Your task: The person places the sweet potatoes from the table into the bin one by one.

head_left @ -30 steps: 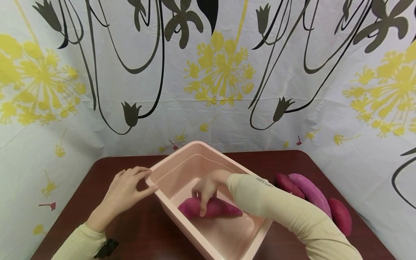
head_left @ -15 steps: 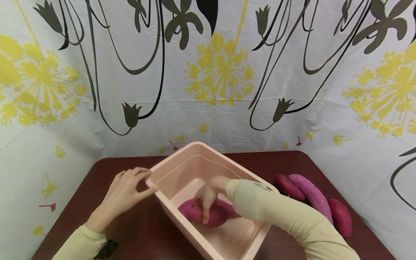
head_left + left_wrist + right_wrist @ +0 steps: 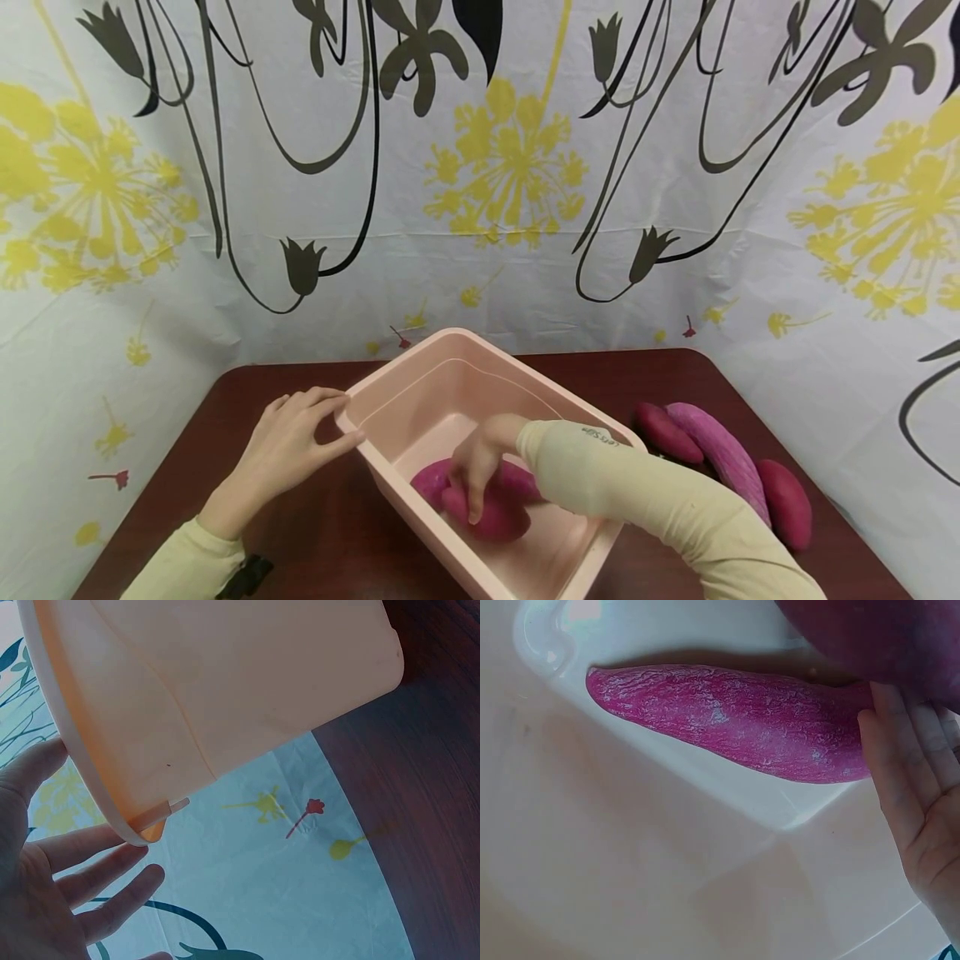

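My right hand [image 3: 482, 458] reaches down into a pink plastic bin [image 3: 412, 400]. It grips a plump, dark pinkish-red sweet potato [image 3: 501, 517] from above. Under and beyond this one lies a longer purple sweet potato [image 3: 427, 480], partly covered by the hand. The right wrist view shows the long sweet potato [image 3: 727, 724] with its rough skin and tapered end on the bin floor; the held sweet potato [image 3: 892, 637] overlaps its thick end. At the bin's left corner, my left hand [image 3: 288, 437] pinches the rim between thumb and fingers, the other fingers spread in the left wrist view.
On the right of the dark red-brown table [image 3: 315, 533] lies a group of sweet potatoes: a dark red one [image 3: 667, 432], a long purple one [image 3: 720, 446] and a rounder red one [image 3: 783, 504]. A patterned curtain [image 3: 480, 275] hangs behind and beside the table.
The plump sweet potato, gripped by my right hand, has come into sight and shifted toward the near side of the bin, over the long one. My left hand stays at the rim.
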A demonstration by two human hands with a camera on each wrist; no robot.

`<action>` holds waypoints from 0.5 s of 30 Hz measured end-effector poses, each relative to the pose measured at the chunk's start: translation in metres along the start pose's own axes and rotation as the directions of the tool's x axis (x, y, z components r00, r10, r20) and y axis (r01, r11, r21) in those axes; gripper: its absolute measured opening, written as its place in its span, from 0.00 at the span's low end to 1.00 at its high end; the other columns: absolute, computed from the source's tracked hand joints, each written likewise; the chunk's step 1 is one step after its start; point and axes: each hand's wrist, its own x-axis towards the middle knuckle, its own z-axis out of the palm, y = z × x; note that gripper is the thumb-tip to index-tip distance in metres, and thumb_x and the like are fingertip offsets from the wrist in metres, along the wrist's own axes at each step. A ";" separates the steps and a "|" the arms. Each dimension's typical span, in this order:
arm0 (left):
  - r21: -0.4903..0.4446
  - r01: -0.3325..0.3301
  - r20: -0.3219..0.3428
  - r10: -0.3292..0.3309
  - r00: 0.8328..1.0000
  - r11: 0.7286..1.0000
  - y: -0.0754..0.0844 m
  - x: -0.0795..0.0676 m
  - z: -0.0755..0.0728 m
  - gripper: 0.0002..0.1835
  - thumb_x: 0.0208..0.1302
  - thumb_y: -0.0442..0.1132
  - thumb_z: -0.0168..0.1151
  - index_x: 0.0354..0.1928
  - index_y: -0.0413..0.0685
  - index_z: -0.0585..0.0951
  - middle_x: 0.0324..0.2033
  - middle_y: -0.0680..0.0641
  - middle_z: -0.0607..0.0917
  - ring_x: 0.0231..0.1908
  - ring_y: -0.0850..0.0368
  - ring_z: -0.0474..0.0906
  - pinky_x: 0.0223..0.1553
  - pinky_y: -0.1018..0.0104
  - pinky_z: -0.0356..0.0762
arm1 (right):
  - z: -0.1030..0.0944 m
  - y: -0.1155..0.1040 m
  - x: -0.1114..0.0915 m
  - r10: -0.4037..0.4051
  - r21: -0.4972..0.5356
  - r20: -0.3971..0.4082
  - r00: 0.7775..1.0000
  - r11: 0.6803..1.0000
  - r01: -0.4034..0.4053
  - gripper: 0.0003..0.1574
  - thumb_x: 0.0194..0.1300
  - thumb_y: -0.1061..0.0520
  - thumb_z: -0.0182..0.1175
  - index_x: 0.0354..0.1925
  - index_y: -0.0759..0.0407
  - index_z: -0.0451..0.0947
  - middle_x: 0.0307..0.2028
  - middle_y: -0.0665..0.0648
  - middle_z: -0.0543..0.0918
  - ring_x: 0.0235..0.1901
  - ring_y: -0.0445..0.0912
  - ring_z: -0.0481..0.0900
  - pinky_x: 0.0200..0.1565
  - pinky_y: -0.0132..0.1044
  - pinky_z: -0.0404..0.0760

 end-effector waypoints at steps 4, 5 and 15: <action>0.003 0.003 0.006 -0.003 1.000 1.000 0.000 0.000 0.000 0.29 0.45 0.57 0.64 0.43 0.42 0.80 0.43 0.47 0.78 0.41 0.48 0.73 0.46 0.45 0.61 | 0.001 0.000 0.002 0.006 -0.016 -0.004 1.000 1.000 -0.006 0.14 0.50 0.52 0.66 0.34 0.56 0.77 0.26 0.44 0.76 0.31 0.35 0.73 0.35 0.21 0.69; 0.003 0.003 0.006 -0.003 1.000 1.000 0.000 0.000 0.000 0.29 0.45 0.57 0.64 0.43 0.42 0.80 0.43 0.47 0.78 0.41 0.48 0.73 0.46 0.45 0.61 | 0.001 0.000 0.003 0.009 -0.016 -0.008 1.000 1.000 -0.009 0.13 0.50 0.52 0.66 0.34 0.56 0.77 0.26 0.44 0.76 0.31 0.35 0.73 0.35 0.21 0.68; 0.003 0.007 0.010 -0.007 1.000 1.000 0.001 -0.001 0.000 0.29 0.45 0.57 0.64 0.43 0.42 0.80 0.42 0.47 0.78 0.41 0.48 0.73 0.46 0.45 0.61 | 0.003 -0.004 0.005 -0.027 0.010 -0.049 0.998 1.000 0.027 0.09 0.53 0.51 0.63 0.30 0.53 0.74 0.26 0.51 0.79 0.28 0.38 0.75 0.31 0.22 0.69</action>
